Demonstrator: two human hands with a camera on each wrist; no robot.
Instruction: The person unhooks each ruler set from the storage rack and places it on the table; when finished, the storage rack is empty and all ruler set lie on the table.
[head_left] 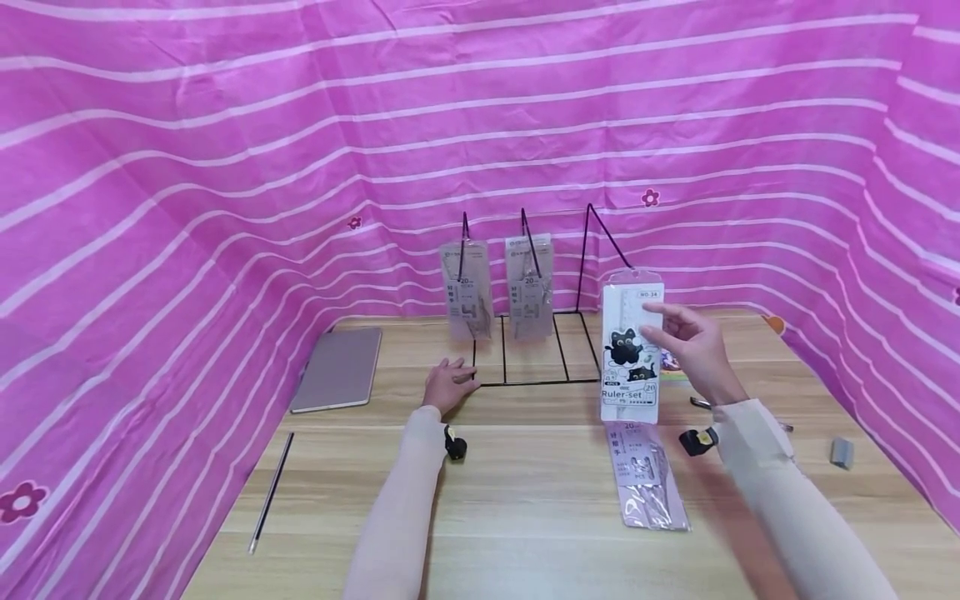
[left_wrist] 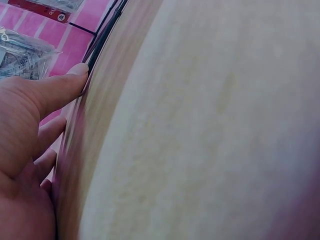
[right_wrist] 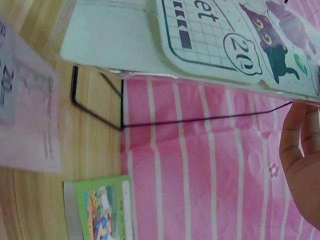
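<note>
My right hand [head_left: 693,346] pinches the right edge of a ruler set package [head_left: 632,350], a white card with black cats in a clear sleeve. Its top edge is right at the tip of the rightmost hook of a black wire rack [head_left: 525,383]. In the right wrist view the ruler set package [right_wrist: 215,45] fills the top, and the fingers [right_wrist: 300,130] show at the right edge. My left hand [head_left: 450,385] rests at the rack's front left corner, the thumb [left_wrist: 65,87] lying straight against the wire in the left wrist view.
Clear ruler packages [head_left: 467,292] hang on the left and middle hooks. Another pinkish ruler package [head_left: 648,487] lies on the table below the held one. A grey notebook [head_left: 337,371] and a pen [head_left: 272,492] are at left, a grey eraser-like block [head_left: 842,452] at right.
</note>
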